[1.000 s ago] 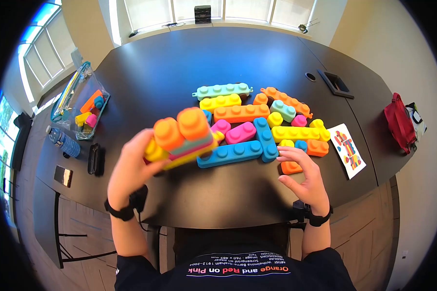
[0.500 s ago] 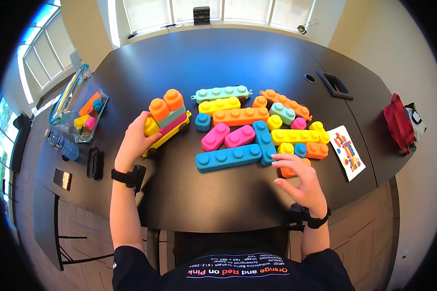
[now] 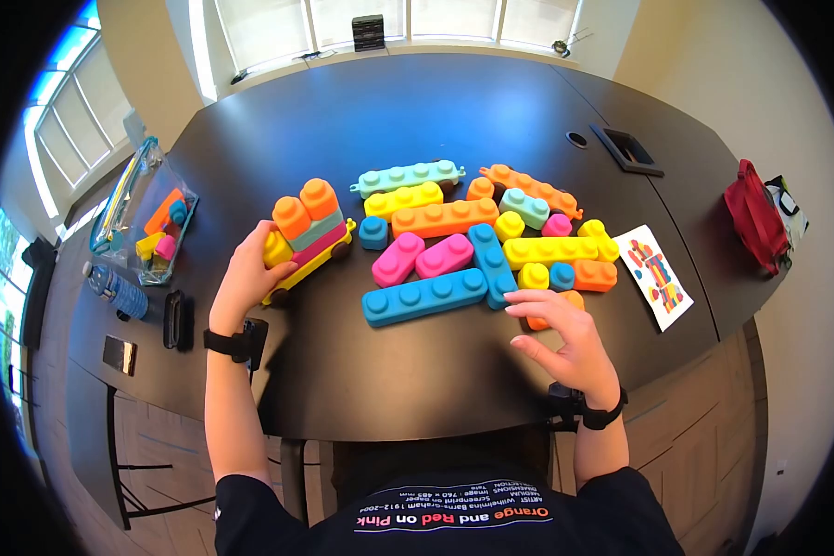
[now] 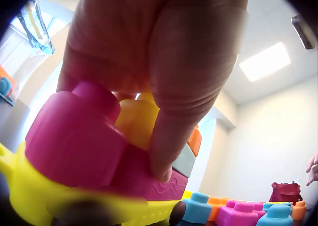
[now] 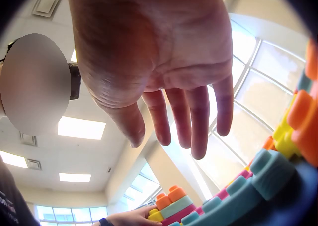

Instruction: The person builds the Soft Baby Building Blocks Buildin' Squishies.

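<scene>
At the left side of the block spread on the desk (image 3: 389, 389), left hand (image 3: 243, 276) grips the stacked block car (image 3: 311, 243), thumb on its pink block (image 4: 151, 179). Right hand (image 3: 565, 338) has a released grip, fingers extended, near the long blue block (image 3: 424, 296) and picture card (image 3: 655, 278).
</scene>
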Action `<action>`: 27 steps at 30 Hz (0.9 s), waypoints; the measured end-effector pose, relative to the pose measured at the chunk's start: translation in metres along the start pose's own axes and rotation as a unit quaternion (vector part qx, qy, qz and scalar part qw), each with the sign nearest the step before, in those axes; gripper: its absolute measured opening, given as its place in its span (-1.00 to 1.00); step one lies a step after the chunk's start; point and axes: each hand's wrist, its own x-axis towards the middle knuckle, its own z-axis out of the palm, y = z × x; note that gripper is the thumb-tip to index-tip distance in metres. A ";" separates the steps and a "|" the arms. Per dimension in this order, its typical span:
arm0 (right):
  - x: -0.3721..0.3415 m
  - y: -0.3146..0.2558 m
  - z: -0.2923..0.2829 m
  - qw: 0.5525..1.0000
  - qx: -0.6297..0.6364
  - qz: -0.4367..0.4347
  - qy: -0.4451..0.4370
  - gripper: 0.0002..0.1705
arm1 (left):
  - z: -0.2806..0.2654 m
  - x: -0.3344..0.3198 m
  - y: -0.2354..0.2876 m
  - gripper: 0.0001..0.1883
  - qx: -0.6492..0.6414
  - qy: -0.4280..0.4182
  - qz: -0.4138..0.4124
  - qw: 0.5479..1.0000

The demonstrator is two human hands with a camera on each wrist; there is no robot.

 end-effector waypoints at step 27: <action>-0.021 0.014 -0.023 0.996 -0.010 0.072 0.043 -0.71 | 0.019 -0.039 0.128 -0.73 -0.086 0.214 0.202 0.952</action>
